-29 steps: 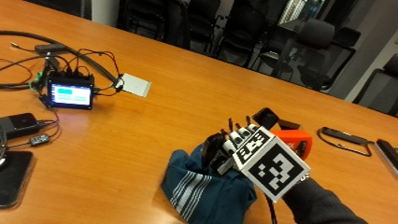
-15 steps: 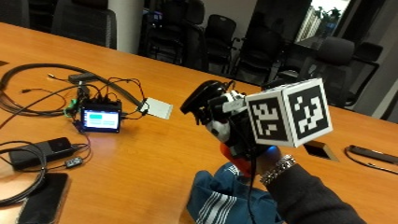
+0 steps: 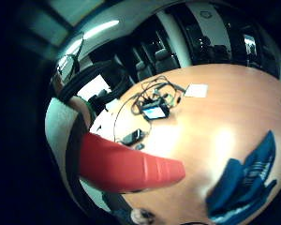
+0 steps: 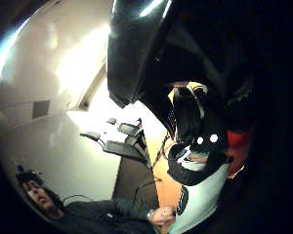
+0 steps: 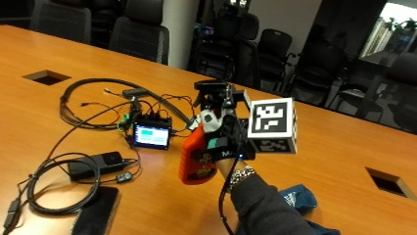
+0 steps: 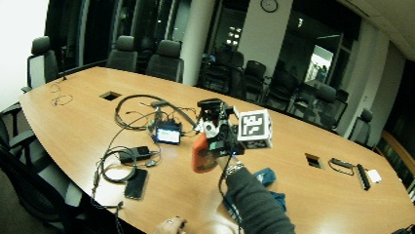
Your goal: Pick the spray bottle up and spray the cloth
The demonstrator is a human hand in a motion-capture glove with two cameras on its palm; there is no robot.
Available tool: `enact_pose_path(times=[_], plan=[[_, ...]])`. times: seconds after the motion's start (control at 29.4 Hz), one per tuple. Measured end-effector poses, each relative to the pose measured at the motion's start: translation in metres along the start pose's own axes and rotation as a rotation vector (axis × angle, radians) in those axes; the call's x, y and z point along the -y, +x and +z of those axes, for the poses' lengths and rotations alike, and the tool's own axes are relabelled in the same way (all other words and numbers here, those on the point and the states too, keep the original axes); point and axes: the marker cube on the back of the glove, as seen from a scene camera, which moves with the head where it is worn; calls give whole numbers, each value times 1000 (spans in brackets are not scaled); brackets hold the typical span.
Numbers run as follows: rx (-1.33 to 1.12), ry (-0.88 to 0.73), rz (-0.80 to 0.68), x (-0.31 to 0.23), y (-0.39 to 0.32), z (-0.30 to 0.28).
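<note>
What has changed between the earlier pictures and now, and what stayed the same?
The gloved right hand was low over the blue cloth and has risen; it now holds the orange spray bottle upright above the table. The outside camera also moved. The cloth stays lying on the table, and the small screen device with its cables stays in place.
</note>
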Motion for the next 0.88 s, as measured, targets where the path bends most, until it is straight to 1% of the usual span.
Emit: enact_pose_path(times=[0.2, 0.37, 0.75, 0.88], plan=[[-14, 65, 42, -20, 42, 14], [5, 99, 82, -22, 67, 14], [26, 90, 37, -3, 38, -5], [29, 113, 31, -4, 39, -10]])
